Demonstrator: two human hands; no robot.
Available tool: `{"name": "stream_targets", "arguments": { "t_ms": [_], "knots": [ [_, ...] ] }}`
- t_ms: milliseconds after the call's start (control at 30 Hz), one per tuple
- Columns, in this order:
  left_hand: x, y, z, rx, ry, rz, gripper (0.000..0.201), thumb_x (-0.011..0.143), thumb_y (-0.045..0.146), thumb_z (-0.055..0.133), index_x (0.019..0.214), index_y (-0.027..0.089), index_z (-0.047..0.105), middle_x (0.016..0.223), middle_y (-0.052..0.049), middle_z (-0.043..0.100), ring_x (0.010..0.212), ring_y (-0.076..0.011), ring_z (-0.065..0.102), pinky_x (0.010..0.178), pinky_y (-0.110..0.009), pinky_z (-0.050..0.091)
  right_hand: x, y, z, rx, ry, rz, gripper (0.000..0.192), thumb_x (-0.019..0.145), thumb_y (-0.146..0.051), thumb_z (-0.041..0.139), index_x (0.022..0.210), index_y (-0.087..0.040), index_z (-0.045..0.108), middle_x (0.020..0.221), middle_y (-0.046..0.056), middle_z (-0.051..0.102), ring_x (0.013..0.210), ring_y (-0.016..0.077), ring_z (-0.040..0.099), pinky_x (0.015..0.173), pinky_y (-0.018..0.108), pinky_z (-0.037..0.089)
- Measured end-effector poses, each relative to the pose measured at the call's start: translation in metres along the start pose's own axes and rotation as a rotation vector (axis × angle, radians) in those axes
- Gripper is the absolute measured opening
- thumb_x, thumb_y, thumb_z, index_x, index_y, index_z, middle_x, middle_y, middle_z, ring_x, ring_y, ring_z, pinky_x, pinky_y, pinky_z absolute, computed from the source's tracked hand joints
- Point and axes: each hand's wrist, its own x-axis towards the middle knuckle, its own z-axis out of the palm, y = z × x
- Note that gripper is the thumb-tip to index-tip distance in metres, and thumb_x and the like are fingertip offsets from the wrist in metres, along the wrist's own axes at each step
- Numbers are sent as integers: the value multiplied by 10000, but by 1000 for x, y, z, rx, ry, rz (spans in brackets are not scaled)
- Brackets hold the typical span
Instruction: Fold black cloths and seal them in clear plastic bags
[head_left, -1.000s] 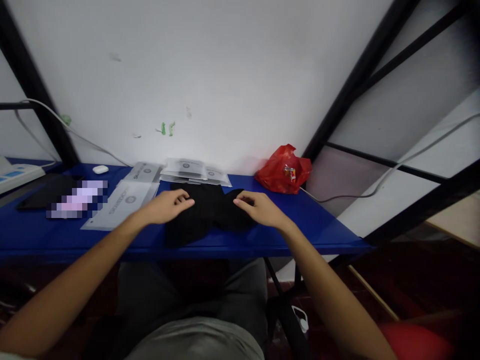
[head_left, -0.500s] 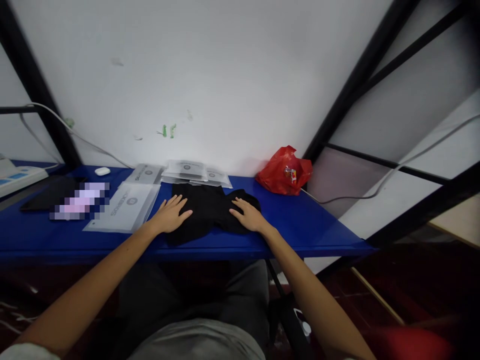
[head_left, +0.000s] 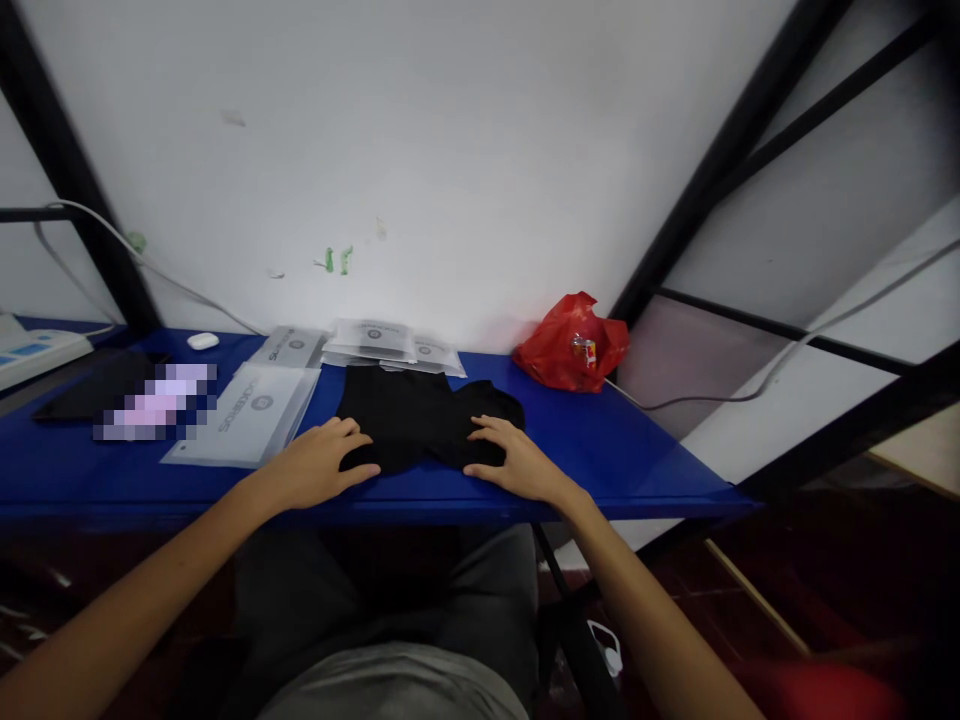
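A piece of black fabric [head_left: 412, 410], perhaps a folded garment, lies on the blue table near its front edge. My left hand [head_left: 319, 465] rests over its left side, fingers slightly bent and thumb apart from them. On the right part of the fabric is my right hand [head_left: 517, 460], its fingers bent and its thumb lying lower on the cloth. Neither hand pinches the fabric as far as I can see. The fabric's lower left corner is partly hidden by my left hand.
Frosted plastic zip bags [head_left: 259, 405] lie left of the fabric, and more stacked bags [head_left: 371, 340] sit behind it against the wall. A red plastic bag [head_left: 574, 345] stands at the back right. Farther left are a blurred-out phone [head_left: 157, 400] and a white earbud case [head_left: 202, 341].
Both hands have slid toward the table's front edge, their fingers more bent than before. The fabric's front left corner no longer hangs as low.
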Motion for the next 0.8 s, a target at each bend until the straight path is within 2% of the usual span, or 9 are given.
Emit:
{"name": "stream_targets", "arguments": {
  "t_ms": [100,167,300,467,600,800],
  "knots": [
    [-9,-13,-5,-32,-26,13,512,846,517,468,1246,202,529,1211,-80,554,1077,-240,521,912,-351,418,-6,10,-4,5,5,-7,362,754,-329,666,1092,-203,633,1343,129,499,1265,261,441,1054,472,358],
    [-12,-18,-6,-40,-34,11,445,866,414,454,1253,203,515,1236,-72,551,1100,-228,520,934,-347,411,-8,13,-4,-3,31,-34,334,758,-220,624,1092,-210,629,1326,114,519,1255,249,453,1050,469,368],
    [-17,-21,-5,15,-5,43,389,851,201,385,1210,197,534,1192,-58,585,1083,-200,539,936,-333,413,-10,12,0,-38,105,-97,413,687,-62,541,1059,-219,625,1279,81,563,1235,240,474,1033,478,388],
    [-22,-24,0,122,24,75,411,805,84,348,1140,164,572,1096,-74,618,1007,-208,562,896,-358,430,-13,8,3,-75,197,-150,298,706,-84,527,954,-203,641,1200,92,613,1169,246,525,993,475,421],
    [-24,-27,-1,141,32,87,508,735,10,348,1175,157,552,1116,-78,612,1034,-214,549,909,-363,419,-13,7,1,-39,191,-152,195,752,-134,533,886,-217,649,1146,84,640,1126,242,553,960,468,446],
    [-23,-25,-9,19,1,43,334,776,116,385,1016,181,608,1000,-57,630,954,-197,575,855,-331,437,-12,7,-6,66,121,-111,145,783,-176,543,853,-236,655,1151,63,636,1135,223,546,974,449,433]
  ]
}}
